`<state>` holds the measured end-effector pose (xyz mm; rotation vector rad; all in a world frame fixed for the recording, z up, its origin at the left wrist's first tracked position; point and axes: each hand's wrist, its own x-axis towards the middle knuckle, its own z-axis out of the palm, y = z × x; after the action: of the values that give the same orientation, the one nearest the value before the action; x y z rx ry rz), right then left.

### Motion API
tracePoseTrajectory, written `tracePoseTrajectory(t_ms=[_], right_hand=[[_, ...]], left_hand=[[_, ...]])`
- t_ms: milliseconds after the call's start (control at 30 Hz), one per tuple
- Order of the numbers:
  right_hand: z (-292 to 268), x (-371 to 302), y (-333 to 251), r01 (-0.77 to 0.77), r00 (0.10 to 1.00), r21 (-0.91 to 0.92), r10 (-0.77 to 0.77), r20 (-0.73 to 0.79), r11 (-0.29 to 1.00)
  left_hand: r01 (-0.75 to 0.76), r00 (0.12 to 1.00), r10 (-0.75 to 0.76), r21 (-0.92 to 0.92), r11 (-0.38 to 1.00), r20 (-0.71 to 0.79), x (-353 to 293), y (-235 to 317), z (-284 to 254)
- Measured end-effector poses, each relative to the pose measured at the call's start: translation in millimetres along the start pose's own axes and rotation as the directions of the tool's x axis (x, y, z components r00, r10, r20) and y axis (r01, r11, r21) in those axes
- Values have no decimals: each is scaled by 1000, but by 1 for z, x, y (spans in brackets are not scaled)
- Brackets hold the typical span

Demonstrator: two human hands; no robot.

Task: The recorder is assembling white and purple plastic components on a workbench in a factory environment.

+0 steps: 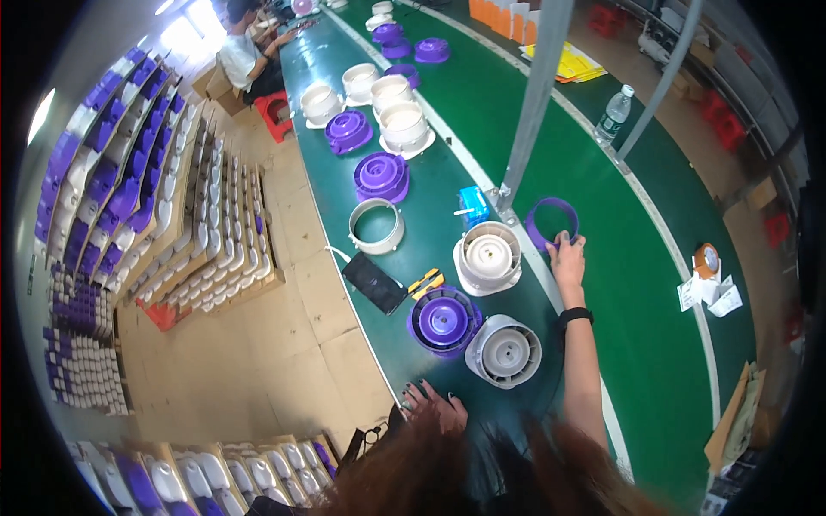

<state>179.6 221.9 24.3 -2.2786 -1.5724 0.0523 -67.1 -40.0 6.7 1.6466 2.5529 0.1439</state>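
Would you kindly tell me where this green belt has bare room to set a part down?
Free: the wide green stretch right of the white line, between the water bottle and the tape roll. A smaller gap lies between the white ring and the phone. Crowded: around the purple disc and white housings, where the right hand holds a purple ring.

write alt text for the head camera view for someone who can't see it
A person's right hand grips a purple plastic ring on a long green conveyor table lined with purple and white round housings. The left hand rests at the table's near edge.
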Motion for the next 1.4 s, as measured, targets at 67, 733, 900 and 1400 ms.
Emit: tracePoseTrajectory(t_ms=[67,733,900,1400], right_hand=[[0,-2,4,-3,1000,8,3,11,1000],[-173,-192,-110,-12,1000,739,-6,22,674],[-151,-249,-216,179,971,695,-237,-13,696],[-7,-63,-431,212,965,372,-135,-223,904]], left_hand=[[36,995,-30,-66,997,98,5,0,-3],[-86,985,101,-107,991,140,7,-16,-1],[-139,28,680,-671,728,733,124,-98,-26],[84,520,760,-909,409,390,516,-59,-148]])
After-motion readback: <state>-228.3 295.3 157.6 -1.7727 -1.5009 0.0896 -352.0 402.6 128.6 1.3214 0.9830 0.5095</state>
